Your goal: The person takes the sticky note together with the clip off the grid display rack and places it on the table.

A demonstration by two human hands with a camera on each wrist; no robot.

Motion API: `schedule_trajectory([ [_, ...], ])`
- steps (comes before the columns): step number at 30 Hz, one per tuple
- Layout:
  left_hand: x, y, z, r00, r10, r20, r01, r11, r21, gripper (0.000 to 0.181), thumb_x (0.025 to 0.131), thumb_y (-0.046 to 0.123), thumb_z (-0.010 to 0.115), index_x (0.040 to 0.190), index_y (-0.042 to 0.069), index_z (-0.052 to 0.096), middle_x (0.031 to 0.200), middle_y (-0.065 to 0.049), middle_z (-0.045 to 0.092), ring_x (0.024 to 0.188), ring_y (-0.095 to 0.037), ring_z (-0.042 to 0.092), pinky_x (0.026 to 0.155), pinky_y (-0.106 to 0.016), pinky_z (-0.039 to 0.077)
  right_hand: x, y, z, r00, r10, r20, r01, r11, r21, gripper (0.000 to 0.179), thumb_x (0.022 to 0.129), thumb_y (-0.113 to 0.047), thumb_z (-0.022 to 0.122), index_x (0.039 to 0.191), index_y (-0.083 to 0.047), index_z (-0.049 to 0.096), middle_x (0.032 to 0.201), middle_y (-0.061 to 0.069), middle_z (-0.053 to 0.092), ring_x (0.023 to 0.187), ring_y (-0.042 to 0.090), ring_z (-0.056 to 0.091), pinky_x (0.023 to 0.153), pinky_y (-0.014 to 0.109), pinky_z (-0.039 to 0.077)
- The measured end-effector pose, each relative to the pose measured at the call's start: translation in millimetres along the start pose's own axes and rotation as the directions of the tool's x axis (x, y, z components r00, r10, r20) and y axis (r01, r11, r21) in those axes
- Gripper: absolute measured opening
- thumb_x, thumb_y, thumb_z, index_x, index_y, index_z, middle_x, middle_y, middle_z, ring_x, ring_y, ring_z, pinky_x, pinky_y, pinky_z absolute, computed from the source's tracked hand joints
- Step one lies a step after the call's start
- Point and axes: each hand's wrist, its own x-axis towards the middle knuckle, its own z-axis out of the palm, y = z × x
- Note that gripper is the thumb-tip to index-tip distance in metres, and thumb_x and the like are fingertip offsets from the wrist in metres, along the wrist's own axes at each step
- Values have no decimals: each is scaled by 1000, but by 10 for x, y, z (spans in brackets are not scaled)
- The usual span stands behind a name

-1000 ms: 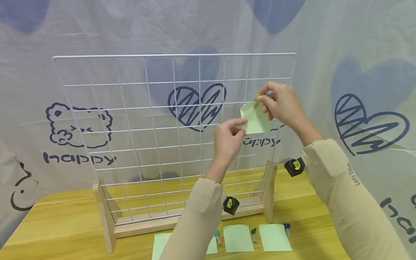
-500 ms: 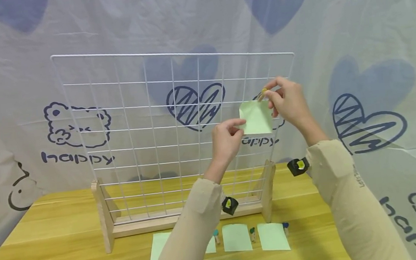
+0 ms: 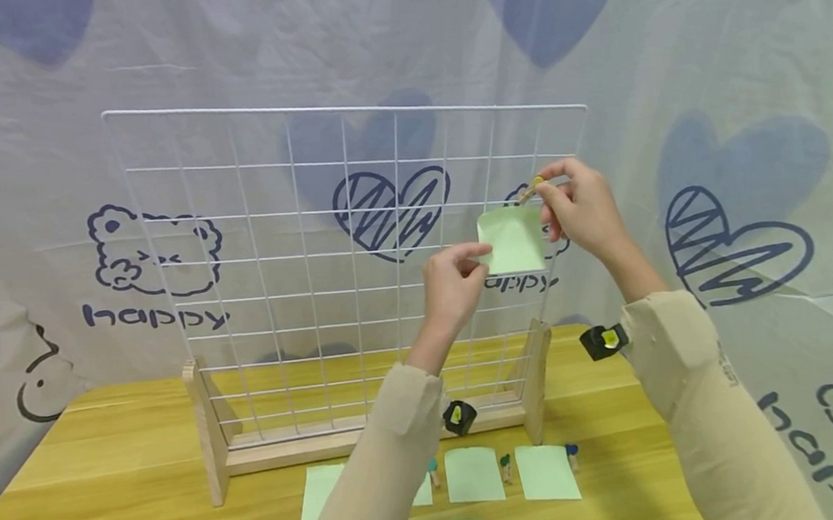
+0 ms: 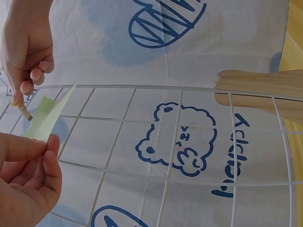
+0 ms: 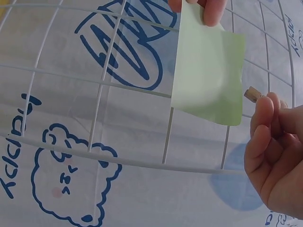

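Note:
A square green paper note (image 3: 514, 240) hangs upright close in front of the right part of a white wire grid (image 3: 374, 205). My left hand (image 3: 455, 288) pinches the note by its left edge, between thumb and forefinger. Just above the note's top edge, my right hand (image 3: 578, 204) pinches a small wooden clothespin (image 3: 530, 190) with a yellow top. In the right wrist view the clothespin (image 5: 253, 94) shows a gap from the paper (image 5: 208, 71). From the left wrist view, the note (image 4: 47, 116) is seen nearly edge-on beside the grid wires.
The grid stands in a wooden base (image 3: 292, 454) on a yellow wood-grain table (image 3: 119, 456). Several more green notes (image 3: 475, 475) lie in front, with clothespins such as a blue-topped one (image 3: 573, 456) beside them. A patterned cloth (image 3: 732, 96) hangs behind.
My right hand has drawn the yellow-topped clothespin up and right, off the note's face to above its top edge. My left hand keeps its pinch on the note nearly in place.

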Motion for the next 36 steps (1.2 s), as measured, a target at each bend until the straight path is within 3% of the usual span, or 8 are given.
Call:
schedule_trajectory([
  [8,-86,7,-32,1000,14,15,-13,998,-55,25,72,-14,54,92,-5,67,75,-14,65,52,-7,45,48,-16,36,-109,-9,-36,999,-14,-31,13,1000,-15,20,90,-7,50,103,9,53,87,12,50,48,12,51,41,20,42],
  [14,-166,29,-66,1000,0,31,3,997,-80,24,73,-13,55,92,-5,67,68,-13,63,50,-7,41,46,-16,33,-174,0,-46,1000,-2,-28,3,1000,29,22,89,-5,52,104,10,55,85,13,52,49,8,51,41,19,42],
  [24,-299,-16,-62,998,-18,55,23,996,-90,21,74,-11,57,92,-5,67,68,-13,62,54,-6,45,50,-15,37,-292,94,-44,999,1,-48,2,999,51,22,87,-4,56,104,10,56,80,12,52,48,6,49,42,18,42],
  [36,-454,-98,-50,998,-1,65,7,995,-102,20,76,-11,57,93,-5,66,77,-13,64,54,-7,45,51,-16,38,-433,204,-25,998,-25,-64,30,996,84,16,85,-3,58,96,9,54,80,6,54,51,6,52,43,19,44],
])
